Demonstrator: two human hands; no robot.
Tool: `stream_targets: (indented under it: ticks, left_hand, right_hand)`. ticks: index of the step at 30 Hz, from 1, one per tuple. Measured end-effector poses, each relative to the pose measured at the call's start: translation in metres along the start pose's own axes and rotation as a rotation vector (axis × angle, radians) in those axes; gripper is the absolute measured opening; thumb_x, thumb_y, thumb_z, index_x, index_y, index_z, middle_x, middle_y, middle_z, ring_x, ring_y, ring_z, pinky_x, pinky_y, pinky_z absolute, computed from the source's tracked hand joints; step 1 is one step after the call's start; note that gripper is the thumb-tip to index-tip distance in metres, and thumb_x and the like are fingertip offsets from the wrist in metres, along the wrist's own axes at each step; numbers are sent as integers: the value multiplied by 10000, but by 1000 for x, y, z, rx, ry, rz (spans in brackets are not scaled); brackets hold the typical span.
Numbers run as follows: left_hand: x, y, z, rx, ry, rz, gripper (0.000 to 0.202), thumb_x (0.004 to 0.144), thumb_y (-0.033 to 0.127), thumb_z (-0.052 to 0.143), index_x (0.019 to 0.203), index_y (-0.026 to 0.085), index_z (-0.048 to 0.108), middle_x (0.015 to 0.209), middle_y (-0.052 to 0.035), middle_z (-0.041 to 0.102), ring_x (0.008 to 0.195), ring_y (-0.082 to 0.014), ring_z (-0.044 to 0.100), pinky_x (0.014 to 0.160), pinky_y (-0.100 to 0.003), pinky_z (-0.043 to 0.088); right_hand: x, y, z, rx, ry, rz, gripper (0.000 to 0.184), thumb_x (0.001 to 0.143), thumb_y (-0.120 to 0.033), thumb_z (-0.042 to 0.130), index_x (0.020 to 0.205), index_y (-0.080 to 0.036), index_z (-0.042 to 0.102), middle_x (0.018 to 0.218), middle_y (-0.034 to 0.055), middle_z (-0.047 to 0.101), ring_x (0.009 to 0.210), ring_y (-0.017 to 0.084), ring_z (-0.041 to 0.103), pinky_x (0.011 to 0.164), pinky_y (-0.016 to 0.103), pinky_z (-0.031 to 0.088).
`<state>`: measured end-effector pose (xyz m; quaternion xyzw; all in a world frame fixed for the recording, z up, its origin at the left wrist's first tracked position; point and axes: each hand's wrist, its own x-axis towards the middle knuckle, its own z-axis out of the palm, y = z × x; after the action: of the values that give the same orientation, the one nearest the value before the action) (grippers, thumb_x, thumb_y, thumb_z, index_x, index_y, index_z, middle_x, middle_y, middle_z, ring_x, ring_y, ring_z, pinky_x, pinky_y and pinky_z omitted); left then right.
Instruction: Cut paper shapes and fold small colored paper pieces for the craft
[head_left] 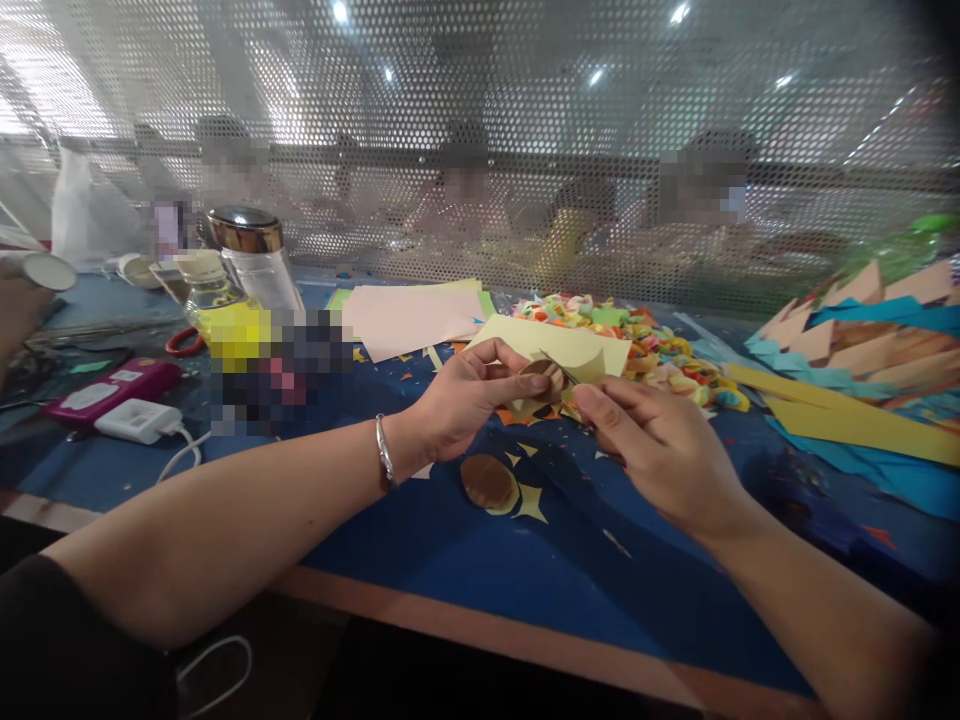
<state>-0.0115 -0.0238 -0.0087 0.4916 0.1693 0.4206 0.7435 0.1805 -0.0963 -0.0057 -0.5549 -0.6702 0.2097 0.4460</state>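
My left hand (480,395), with a bracelet at its wrist, is closed on a brown disc (541,378), thumb in front. A sheet of pale yellow paper (600,348) extends behind the disc, its edge cut in curves. Close by on the right, the closed fingers of my right hand (652,440) pinch something thin and dark, too small to name, at the paper's edge. Below the hands another brown disc (486,482) lies on a yellow paper circle. Pointed yellow paper offcuts (532,504) are scattered beside it.
Colourful folded paper pieces (660,365) are heaped behind my right hand. Pink paper sheets (412,318) lie at the back. Bottles (262,270), a power strip (112,390) and a white charger (139,421) stand left. Folded paper stacks (862,350) lie right. A perforated metal screen (525,130) bounds the blue table.
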Motion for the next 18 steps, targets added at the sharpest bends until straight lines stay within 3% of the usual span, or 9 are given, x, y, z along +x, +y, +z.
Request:
stream_targets:
  ticks: [11,18]
  left_hand:
    - [1,-1,2,4,31,31,376,691,241,938,804,181,585,820,13,761,789,-115,716,852,-300,511]
    - [1,-4,1,-2,7,38,372,695,250,944,807,176,597,850,1,769,825,-123,725,892,-315,514]
  right_hand:
    - [1,5,1,212,51,46,538,925,-700,649,677,-252,485,533,-62,296,457,105,222,413,309,168]
    - [0,1,0,105,69,20,521,901,-739,647,746,-244,600,531,-45,370,462,113,289,417,306,196]
